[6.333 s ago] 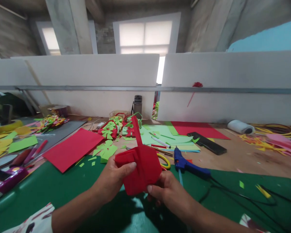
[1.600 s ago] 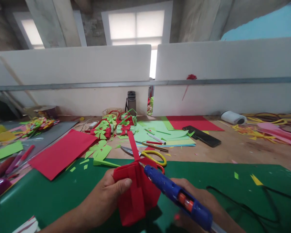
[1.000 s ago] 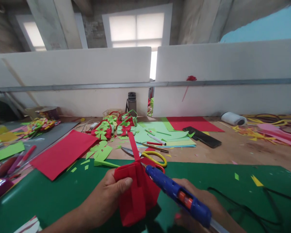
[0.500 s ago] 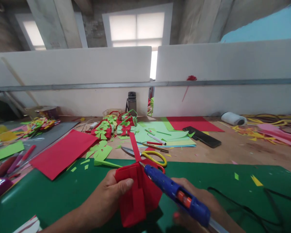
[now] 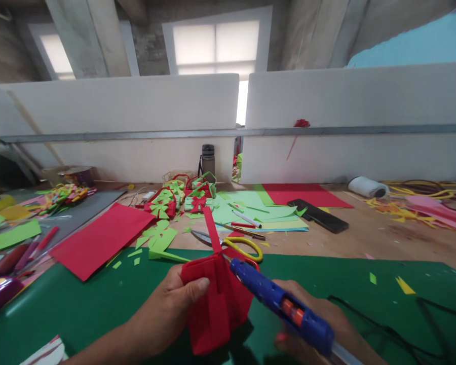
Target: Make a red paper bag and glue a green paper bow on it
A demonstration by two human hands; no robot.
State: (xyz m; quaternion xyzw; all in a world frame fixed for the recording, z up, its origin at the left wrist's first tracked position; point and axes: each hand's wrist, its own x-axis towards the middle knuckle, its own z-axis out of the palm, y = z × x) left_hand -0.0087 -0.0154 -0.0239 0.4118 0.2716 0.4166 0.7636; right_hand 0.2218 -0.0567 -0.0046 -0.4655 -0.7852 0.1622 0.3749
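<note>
Over the green mat (image 5: 99, 299), through the far head camera, I see the left hand (image 5: 175, 309) hold the folded red paper piece (image 5: 218, 309); the thumb presses on its front, and the other fingers are mostly hidden behind. The right hand (image 5: 325, 308) is wrapped around the blue glue gun (image 5: 275, 298), though I cannot tell how the fingers lie on the handle, because the gun covers them. The nozzle points at the foot of the upright red strip (image 5: 213, 230); whether it touches, I cannot tell. Just behind lie the scissors (image 5: 233, 240) with a yellow handle. A red sheet (image 5: 102, 241) lies on the left, and a black phone (image 5: 321, 217) farther to the right.
</note>
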